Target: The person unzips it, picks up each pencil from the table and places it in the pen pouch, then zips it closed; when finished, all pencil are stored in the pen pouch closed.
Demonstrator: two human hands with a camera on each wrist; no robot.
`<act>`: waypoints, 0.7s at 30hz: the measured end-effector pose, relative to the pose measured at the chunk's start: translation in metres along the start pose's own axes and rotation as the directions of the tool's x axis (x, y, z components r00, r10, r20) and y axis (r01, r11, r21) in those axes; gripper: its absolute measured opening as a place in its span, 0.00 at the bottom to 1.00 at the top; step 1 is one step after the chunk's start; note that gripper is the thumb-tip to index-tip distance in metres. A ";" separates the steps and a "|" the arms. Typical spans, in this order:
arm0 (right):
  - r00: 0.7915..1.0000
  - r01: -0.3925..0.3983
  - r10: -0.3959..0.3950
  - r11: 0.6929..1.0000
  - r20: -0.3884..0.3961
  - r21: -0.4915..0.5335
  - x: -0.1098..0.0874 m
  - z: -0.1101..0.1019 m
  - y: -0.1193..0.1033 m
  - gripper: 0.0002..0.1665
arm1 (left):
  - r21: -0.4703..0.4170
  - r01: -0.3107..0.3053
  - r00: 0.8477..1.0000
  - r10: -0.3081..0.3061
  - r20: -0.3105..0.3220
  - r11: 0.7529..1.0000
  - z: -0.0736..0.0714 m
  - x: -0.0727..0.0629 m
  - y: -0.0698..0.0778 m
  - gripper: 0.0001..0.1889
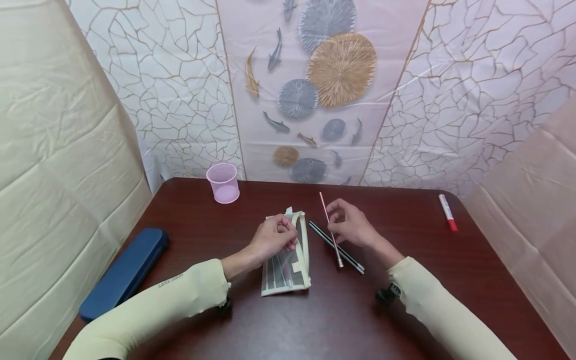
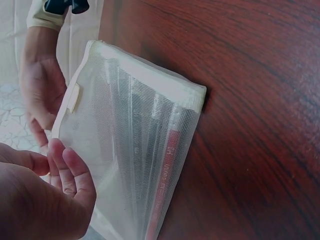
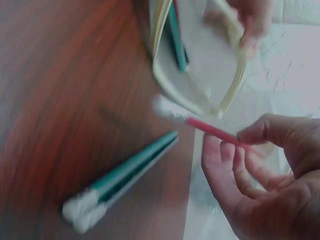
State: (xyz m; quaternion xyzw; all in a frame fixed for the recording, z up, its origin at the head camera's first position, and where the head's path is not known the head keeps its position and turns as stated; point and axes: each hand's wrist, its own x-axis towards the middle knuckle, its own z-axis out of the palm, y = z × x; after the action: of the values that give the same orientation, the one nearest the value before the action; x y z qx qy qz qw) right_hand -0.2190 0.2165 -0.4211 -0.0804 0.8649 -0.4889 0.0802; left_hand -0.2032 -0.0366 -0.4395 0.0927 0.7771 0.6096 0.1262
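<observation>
The right hand [image 1: 353, 223] pinches a pink pencil [image 1: 336, 251] over the middle of the counter [image 1: 324, 320]; the left hand [image 1: 273, 233] pinches the rim of a mesh pouch [image 1: 274, 274]. The pink pencil should be light, stiff and smooth, best held mid-shaft; the pouch, likely soft and floppy, by its rim. Green pencils [image 1: 352, 262] lie beside it, a cup [image 1: 224, 189] stands near the far edge, a blue case [image 1: 123, 275] along the left edge

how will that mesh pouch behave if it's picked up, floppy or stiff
The pouch will probably flex, since its sides look like thin see-through mesh. The pencils inside may stiffen it along their length. Its mouth gapes, so tipping it that way could let them slide out.
</observation>
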 end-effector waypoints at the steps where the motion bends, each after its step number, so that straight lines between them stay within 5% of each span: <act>1: 1.000 0.003 -0.003 0.999 0.004 0.047 -0.001 0.003 -0.002 0.23 | 0.000 -0.001 1.000 0.001 0.002 1.000 0.000 0.001 0.000 0.05; 12: 0.999 -0.003 0.023 0.924 -0.048 0.383 -0.009 0.037 -0.020 0.25 | 0.007 0.024 1.000 -0.024 0.005 1.000 0.001 0.003 -0.001 0.04; 21: 0.993 -0.118 0.116 0.880 0.033 0.459 -0.013 0.061 -0.014 0.24 | 0.012 0.009 1.000 -0.009 -0.009 1.000 0.001 0.000 0.000 0.04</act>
State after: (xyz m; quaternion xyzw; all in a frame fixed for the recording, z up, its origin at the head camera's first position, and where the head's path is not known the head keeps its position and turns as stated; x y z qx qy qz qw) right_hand -0.1923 0.1609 -0.4396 -0.0080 0.7274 -0.6741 0.1283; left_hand -0.2031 -0.0352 -0.4402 0.0873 0.7816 0.6049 0.1249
